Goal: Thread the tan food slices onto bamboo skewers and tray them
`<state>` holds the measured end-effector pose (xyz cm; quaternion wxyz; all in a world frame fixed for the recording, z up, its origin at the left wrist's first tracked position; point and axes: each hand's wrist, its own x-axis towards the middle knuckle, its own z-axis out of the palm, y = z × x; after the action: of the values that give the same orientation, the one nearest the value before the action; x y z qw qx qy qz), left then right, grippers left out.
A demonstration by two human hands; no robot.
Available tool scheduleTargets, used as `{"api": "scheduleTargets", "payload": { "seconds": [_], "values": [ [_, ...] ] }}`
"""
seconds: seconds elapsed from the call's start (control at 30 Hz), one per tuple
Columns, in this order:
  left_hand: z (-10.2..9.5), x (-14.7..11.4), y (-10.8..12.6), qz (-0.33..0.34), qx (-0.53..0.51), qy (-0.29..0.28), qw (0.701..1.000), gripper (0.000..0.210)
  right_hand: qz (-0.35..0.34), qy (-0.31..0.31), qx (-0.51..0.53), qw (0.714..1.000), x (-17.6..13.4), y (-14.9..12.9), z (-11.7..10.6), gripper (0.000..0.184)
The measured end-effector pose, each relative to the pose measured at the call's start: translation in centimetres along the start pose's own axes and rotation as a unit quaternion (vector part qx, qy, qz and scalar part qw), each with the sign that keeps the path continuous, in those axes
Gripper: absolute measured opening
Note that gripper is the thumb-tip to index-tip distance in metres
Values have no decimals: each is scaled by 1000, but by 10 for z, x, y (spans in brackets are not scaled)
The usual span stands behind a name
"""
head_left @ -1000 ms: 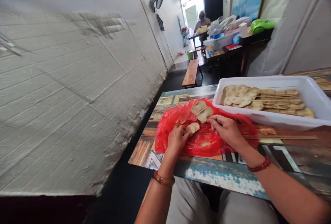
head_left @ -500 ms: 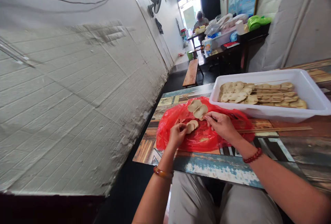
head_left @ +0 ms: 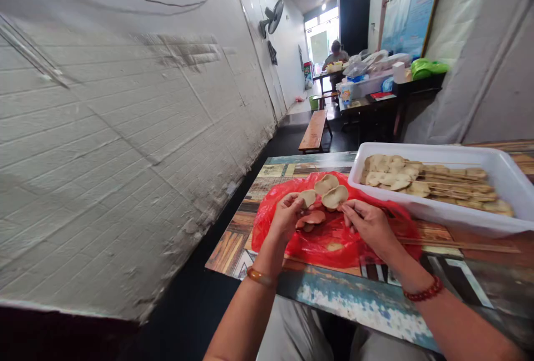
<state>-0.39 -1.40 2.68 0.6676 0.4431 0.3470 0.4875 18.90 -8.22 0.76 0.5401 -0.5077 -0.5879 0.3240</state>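
Observation:
My left hand (head_left: 288,213) is closed in a pinch on a thin, pale round slice (head_left: 307,199), perhaps dough or tofu. To its right, my right hand (head_left: 365,219) grips the lower end of a skewer of similar slices (head_left: 334,197); fingers hide most of its stick. The slices overlap in a cluster, their upper edges pointing away from me. The left slice is close beside this cluster. Beneath both hands spreads a crumpled red plastic bag (head_left: 271,227), with more slices (head_left: 312,219) showing in it, tinted red.
A white plastic tub (head_left: 438,211) at the right holds many skewered slices (head_left: 392,172). Thin sticks (head_left: 467,246) lie on the patterned table (head_left: 334,291) by my right forearm. Beyond are a wooden bench (head_left: 314,130), a cluttered table and a seated person (head_left: 336,55). A wall runs along the left.
My left hand has risen from the bag with a single slice, bringing it beside the skewer. The right hand still grips the skewer. The view has tilted up slightly.

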Motion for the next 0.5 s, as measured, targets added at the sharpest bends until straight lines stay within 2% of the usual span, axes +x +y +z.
{"api": "scheduleTargets", "payload": {
  "seconds": [0.23, 0.5],
  "values": [
    [7, 26, -2, 4, -25, 0, 1000, 32, 26, 5, -33, 999, 1, 8, 4, 28],
    [-9, 35, -13, 5, -75, 54, 996, 29, 102, -33, -80, 991, -7, 7, 14, 31]
  ]
}}
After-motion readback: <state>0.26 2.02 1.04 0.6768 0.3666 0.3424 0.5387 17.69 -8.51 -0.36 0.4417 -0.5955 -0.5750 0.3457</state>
